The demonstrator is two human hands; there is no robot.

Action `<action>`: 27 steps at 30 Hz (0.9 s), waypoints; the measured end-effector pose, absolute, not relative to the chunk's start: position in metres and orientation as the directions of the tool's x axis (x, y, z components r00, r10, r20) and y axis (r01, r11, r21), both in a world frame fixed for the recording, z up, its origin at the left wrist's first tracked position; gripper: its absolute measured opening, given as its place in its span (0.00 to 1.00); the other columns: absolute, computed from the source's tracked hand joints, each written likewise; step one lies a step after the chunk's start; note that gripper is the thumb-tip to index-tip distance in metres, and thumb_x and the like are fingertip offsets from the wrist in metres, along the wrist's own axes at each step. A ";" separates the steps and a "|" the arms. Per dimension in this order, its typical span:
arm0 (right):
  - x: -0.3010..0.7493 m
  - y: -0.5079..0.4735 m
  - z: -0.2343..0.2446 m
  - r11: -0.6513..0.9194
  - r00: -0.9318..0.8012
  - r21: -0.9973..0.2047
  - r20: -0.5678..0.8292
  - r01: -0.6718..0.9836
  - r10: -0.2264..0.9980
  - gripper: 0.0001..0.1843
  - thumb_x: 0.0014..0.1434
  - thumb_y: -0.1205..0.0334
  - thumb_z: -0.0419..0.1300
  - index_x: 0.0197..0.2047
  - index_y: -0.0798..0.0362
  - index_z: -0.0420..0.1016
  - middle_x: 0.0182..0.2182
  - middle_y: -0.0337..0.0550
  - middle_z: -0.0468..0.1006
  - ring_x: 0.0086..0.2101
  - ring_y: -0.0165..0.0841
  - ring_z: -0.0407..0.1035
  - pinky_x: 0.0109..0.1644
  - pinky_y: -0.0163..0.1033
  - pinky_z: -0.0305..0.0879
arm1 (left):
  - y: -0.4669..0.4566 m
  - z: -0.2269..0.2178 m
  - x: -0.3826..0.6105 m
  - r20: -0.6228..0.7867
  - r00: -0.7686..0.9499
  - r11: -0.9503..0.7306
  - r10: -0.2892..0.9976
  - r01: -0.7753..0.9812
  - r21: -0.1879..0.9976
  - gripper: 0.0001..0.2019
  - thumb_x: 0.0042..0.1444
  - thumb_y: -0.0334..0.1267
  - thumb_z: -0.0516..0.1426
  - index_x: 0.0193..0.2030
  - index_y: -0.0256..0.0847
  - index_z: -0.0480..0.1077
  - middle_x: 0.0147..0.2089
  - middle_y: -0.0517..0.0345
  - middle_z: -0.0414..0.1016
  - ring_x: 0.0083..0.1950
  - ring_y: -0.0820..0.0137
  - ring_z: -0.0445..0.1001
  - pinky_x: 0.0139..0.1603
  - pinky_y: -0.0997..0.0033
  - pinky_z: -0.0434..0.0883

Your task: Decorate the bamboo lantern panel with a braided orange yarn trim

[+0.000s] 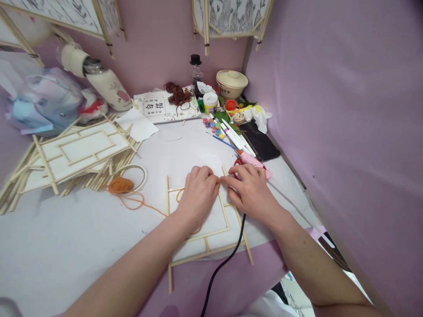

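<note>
A wooden stick frame with white paper panels (211, 240) lies on the white table in front of me. My left hand (198, 193) rests on it, fingers curled, fingertips pinched at an upright stick near the frame's top. My right hand (249, 189) meets it from the right, fingers pinched on the same spot; what they pinch is too small to name. Orange thread (132, 196) runs from a small bundle under my left hand. A black cable (228, 259) passes under my right wrist toward a pink glue gun (254, 162) just behind that hand.
A pile of finished stick frames (76, 154) lies at the left. At the back stand a thermos (102, 81), a booklet (165, 108), brown thread (178, 93), a lidded bowl (231, 82), paints, pens and a black phone (259, 141). A purple wall closes the right side.
</note>
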State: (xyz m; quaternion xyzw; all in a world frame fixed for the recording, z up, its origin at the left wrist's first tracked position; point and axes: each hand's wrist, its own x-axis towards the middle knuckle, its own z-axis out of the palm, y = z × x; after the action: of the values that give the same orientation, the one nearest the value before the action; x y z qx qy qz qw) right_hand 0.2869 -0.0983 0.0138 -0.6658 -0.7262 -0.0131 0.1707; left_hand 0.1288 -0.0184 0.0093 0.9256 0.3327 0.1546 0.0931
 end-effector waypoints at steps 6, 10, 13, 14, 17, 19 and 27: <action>0.286 -0.099 0.015 0.079 -0.026 -0.206 0.247 0.975 0.969 0.17 0.60 0.66 0.56 0.51 0.46 0.75 0.50 0.47 0.72 0.49 0.40 0.60 0.48 0.47 0.48 | -0.019 0.009 0.130 0.239 0.724 -0.760 0.647 0.587 0.278 0.09 0.63 0.35 0.54 0.35 0.38 0.74 0.42 0.50 0.70 0.45 0.60 0.61 0.43 0.61 0.63; 0.286 -0.099 0.015 0.105 -0.056 -0.189 0.248 0.976 0.967 0.17 0.61 0.66 0.56 0.52 0.44 0.75 0.50 0.46 0.72 0.50 0.41 0.60 0.48 0.47 0.48 | -0.019 0.008 0.130 0.233 0.724 -0.759 0.649 0.593 0.270 0.09 0.63 0.34 0.54 0.36 0.37 0.75 0.42 0.50 0.70 0.44 0.60 0.61 0.43 0.60 0.63; 0.286 -0.100 0.014 0.113 -0.066 -0.171 0.255 0.979 0.965 0.15 0.62 0.65 0.55 0.48 0.43 0.77 0.50 0.45 0.72 0.50 0.41 0.60 0.49 0.48 0.47 | -0.019 0.008 0.130 0.235 0.720 -0.755 0.653 0.594 0.277 0.09 0.63 0.34 0.54 0.36 0.37 0.75 0.42 0.50 0.70 0.45 0.60 0.61 0.44 0.60 0.64; 0.286 -0.100 0.014 0.108 -0.061 -0.170 0.261 0.980 0.963 0.15 0.61 0.65 0.56 0.48 0.43 0.77 0.51 0.45 0.72 0.50 0.41 0.60 0.49 0.48 0.47 | -0.019 0.008 0.130 0.238 0.716 -0.752 0.657 0.597 0.281 0.09 0.63 0.34 0.54 0.36 0.37 0.75 0.42 0.50 0.70 0.45 0.60 0.62 0.44 0.60 0.64; 0.286 -0.100 0.014 0.095 -0.043 -0.174 0.278 0.980 0.960 0.17 0.61 0.65 0.56 0.52 0.43 0.75 0.52 0.46 0.71 0.51 0.41 0.60 0.50 0.49 0.47 | -0.020 0.009 0.130 0.230 0.710 -0.742 0.666 0.597 0.306 0.10 0.63 0.35 0.54 0.36 0.37 0.76 0.42 0.50 0.71 0.45 0.60 0.62 0.45 0.59 0.65; 0.286 -0.100 0.015 0.100 -0.049 -0.176 0.271 0.979 0.961 0.17 0.61 0.65 0.56 0.52 0.43 0.75 0.52 0.46 0.72 0.51 0.41 0.60 0.50 0.49 0.47 | -0.019 0.012 0.130 0.210 0.718 -0.739 0.664 0.587 0.331 0.10 0.64 0.35 0.53 0.37 0.38 0.77 0.42 0.50 0.71 0.45 0.60 0.62 0.46 0.58 0.65; 0.287 -0.101 0.022 0.071 0.015 -0.254 0.321 0.964 0.947 0.15 0.62 0.64 0.57 0.52 0.46 0.75 0.49 0.46 0.74 0.50 0.41 0.62 0.50 0.49 0.48 | 0.001 0.052 0.106 0.122 0.681 -0.668 0.722 0.642 0.376 0.10 0.61 0.31 0.55 0.47 0.37 0.75 0.43 0.51 0.75 0.47 0.60 0.68 0.52 0.58 0.66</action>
State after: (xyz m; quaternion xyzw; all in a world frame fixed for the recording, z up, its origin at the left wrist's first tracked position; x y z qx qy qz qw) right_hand 0.2870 -0.1007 0.0216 -0.6810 -0.7016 -0.0211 0.2085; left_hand 0.1063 0.0006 0.0521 0.9038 0.3774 0.1315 0.1529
